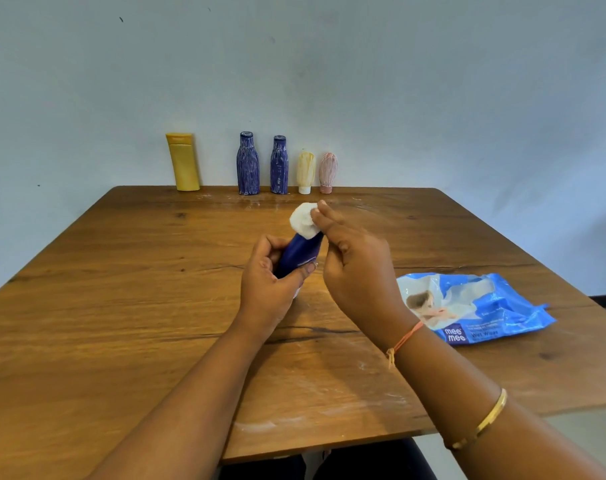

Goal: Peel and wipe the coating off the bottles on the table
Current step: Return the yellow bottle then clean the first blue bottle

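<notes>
A wooden table (121, 306) stands against a pale wall, seen from above the person's two bare hands.

Along the far edge, from the left, stands a yellow bottle (183, 162) whose surface looks smooth and clean, probably already finished. Next come two tall blue bottles (247, 164), side by side and streaked with a whitish coating. Then come a cream tube (306, 173) and a pink tube (327, 173), both cap down and also streaked. These four appear untouched.

Nearer, at the table's middle, the left hand (270, 282) has its fingers and thumb curled round the lower body of a held blue bottle (299, 254), lifted above the table and tilted away. Its visible body is plain dark blue, so most of its coating seems gone. A white wad (303, 220), apparently a wipe, covers its top. The right hand (357, 268) pinches that wad between its fingertips, its other fingers curled.

On the right lies a blue wipes pack (474, 306), flat on the table and well apart from the bottles.

Counted: six bottles in all, being one yellow, three blue, one cream and one pink; one wad; one pack. By this judgement one is done, one is nearly done and four remain.
</notes>
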A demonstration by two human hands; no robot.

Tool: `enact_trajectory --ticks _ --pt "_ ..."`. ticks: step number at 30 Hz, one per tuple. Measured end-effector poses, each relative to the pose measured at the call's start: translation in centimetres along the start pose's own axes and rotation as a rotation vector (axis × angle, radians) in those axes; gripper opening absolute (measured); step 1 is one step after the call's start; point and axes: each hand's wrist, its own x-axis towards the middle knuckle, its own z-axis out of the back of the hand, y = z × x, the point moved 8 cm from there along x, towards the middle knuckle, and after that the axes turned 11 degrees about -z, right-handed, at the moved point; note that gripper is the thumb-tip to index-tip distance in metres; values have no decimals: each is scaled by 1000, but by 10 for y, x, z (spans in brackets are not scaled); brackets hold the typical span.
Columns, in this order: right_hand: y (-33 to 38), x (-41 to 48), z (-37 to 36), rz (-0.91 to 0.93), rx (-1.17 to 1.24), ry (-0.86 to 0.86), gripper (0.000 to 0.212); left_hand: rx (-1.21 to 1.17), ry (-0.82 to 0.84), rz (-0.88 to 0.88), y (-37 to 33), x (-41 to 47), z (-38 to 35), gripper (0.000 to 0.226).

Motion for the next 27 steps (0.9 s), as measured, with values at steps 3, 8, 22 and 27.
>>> enact_trajectory --ticks 3,8,22,27 --pt "10 -4 -2 66 -59 6 47 -4 -4 -13 -3 -1 -1 37" --pt "1 12 3 -26 -78 37 47 17 16 -24 -2 -1 -1 37" --pt "1 -5 -1 20 -87 -14 46 14 -20 -23 1 1 4 34" --pt "17 -9 -6 113 -143 -13 45 -25 -12 -21 -3 -1 0 45"
